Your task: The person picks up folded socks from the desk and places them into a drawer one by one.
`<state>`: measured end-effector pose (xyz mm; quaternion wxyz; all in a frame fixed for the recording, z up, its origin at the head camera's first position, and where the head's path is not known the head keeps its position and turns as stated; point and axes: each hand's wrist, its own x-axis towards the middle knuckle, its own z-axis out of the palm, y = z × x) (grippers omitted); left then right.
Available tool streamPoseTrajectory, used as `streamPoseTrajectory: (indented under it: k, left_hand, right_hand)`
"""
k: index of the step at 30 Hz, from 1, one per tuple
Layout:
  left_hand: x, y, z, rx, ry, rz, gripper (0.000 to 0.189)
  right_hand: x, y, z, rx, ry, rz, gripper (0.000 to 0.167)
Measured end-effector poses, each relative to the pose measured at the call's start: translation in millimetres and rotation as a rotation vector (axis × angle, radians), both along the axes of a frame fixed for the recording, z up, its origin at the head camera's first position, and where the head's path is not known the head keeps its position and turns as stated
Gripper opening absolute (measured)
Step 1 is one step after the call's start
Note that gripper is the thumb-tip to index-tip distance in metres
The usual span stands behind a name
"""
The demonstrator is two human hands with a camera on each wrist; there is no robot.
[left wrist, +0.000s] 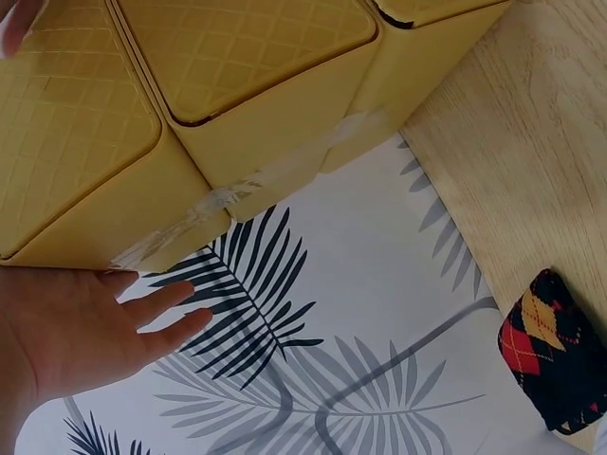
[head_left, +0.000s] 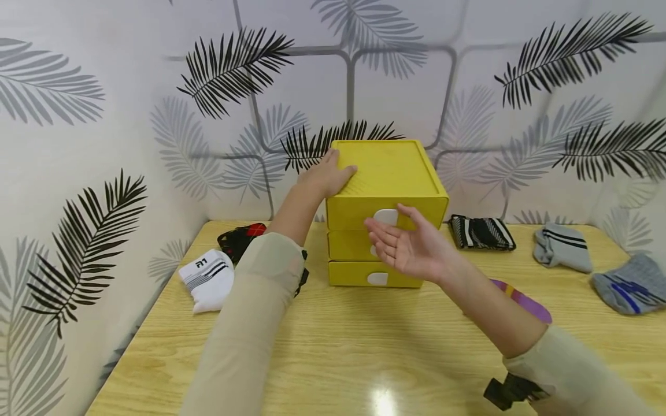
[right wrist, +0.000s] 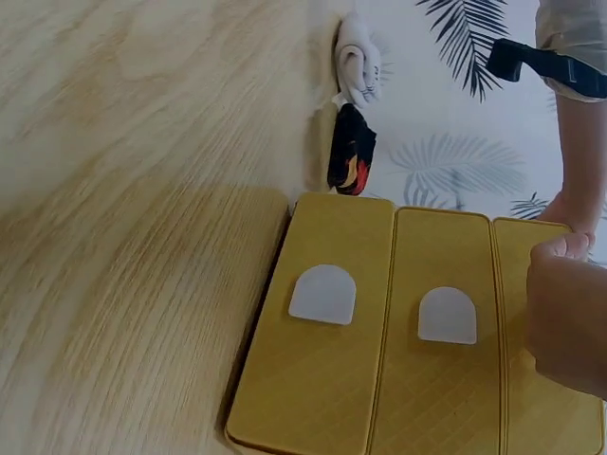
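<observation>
A yellow three-drawer storage box (head_left: 387, 167) with white half-round handles stands at the back middle of the table. My left hand (head_left: 325, 173) rests on its top left edge, with the thumb on the top; in the left wrist view its fingers stretch along the side of the box. My right hand (head_left: 408, 245) is at the front of the top drawer (head_left: 346, 214), palm turned up and fingers loosely extended, near the white handle (head_left: 386, 216). In the right wrist view the same hand (right wrist: 569, 313) hides the top handle, while the two lower handles show.
Left of the box lie a white sock (head_left: 210, 280) and a black-and-red argyle sock (head_left: 236, 240). To the right lie a black-and-white striped sock (head_left: 481, 232), a grey sock (head_left: 562, 247), a grey-and-blue sock (head_left: 632, 284) and a purple one (head_left: 528, 303), partly behind my right forearm. A leaf-patterned wall stands behind.
</observation>
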<state>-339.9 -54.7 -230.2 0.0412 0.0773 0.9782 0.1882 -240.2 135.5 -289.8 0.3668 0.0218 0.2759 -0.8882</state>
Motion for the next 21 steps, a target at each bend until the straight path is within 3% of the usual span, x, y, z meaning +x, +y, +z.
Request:
streamPoseTrajectory:
  k: [7,21]
  left_hand:
    - [1.8,1.0,1.9,0.016,-0.001,0.002,0.068]
    - [2.0,-0.6,1.2,0.036,-0.004,-0.007,0.069]
  right_hand:
    - [-3.5,-0.9,-3.2,-0.022,-0.054,-0.017,0.060]
    - [2.4,-0.4,-5.1,-0.042,-0.031,0.026,0.054]
